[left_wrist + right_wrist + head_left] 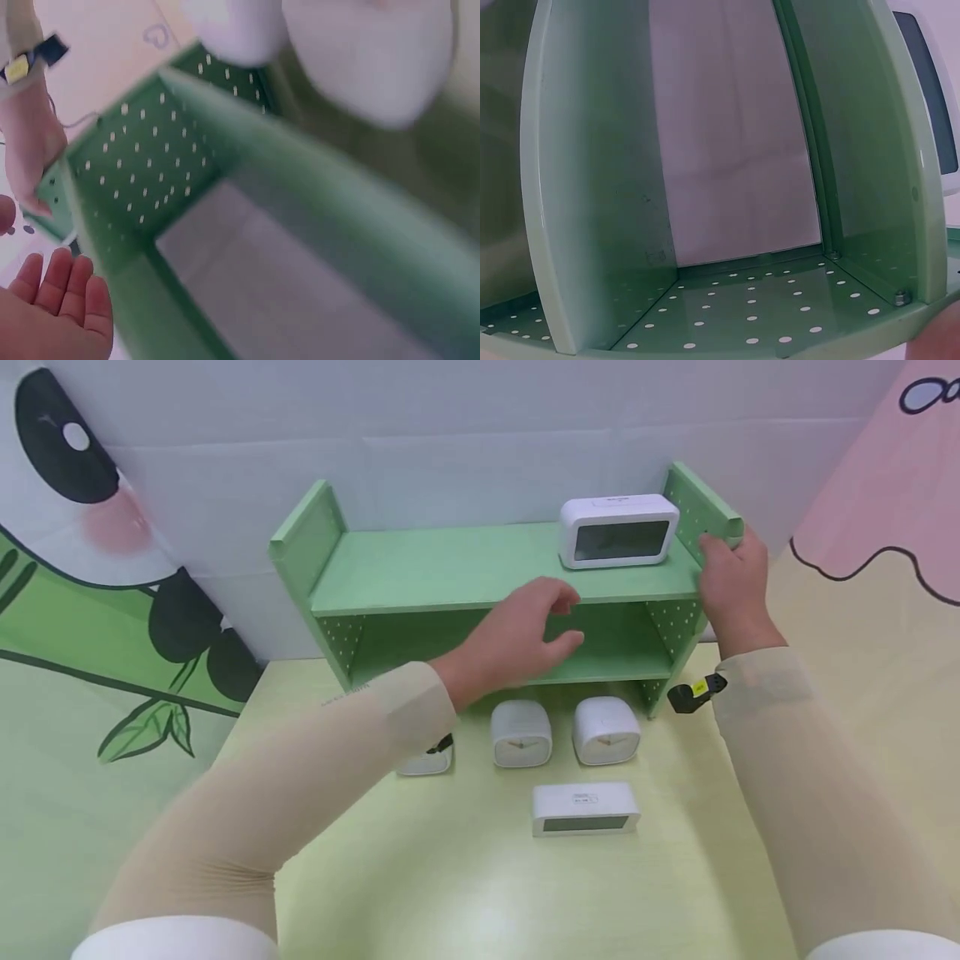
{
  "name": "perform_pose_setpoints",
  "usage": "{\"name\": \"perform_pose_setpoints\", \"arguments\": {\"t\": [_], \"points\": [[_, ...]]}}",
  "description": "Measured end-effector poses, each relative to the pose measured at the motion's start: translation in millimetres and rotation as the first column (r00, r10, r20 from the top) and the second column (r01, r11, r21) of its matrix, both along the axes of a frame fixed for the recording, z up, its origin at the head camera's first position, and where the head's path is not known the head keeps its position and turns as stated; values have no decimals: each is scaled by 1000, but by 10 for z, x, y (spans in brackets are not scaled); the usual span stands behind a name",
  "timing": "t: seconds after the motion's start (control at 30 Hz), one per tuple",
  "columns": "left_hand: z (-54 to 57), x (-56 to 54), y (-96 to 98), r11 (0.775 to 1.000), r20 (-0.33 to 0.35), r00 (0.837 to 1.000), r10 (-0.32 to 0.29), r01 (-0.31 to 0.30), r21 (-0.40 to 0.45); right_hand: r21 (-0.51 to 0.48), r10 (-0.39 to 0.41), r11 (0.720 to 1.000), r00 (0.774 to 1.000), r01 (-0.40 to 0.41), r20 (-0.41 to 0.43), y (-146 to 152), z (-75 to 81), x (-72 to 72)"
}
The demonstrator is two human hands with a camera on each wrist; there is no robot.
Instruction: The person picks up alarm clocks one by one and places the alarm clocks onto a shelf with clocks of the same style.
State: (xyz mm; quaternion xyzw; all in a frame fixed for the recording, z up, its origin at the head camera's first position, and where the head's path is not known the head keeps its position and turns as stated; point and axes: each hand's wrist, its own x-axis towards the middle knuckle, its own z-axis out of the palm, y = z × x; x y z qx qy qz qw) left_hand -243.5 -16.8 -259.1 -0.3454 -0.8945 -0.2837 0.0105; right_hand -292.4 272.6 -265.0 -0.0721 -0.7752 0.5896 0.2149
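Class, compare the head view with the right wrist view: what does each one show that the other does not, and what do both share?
Only the head view shows both hands: the left hand loosely open before the shelf, the right hand holding its right side panel, plus two white square analogue clocks and a white rectangular digital clock on the yellow table. Only the right wrist view shows the perforated panel's inner face close up. Both share the green metal two-tier shelf and the white digital clock on top.

You are at a staged tabletop set, not a lived-in room: a cartoon panda backdrop [90, 527] fills the upper left and a pink cartoon panel [885, 485] the upper right, behind a pale yellow table [465, 885] bearing a small green shelf [465, 568] and white clocks [585, 808].
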Motion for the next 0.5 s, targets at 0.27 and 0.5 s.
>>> {"name": "perform_pose_setpoints", "arguments": {"t": [0.27,0.5], "points": [[-589,186,-35,982,172,985,6,-38,184,-3,-3,1000,1000,3,2,40,-8,27],[-762,346,-184,915,258,966,-8,-97,391,-20,12,1000,1000,-13,-14,33,1,28]]}}
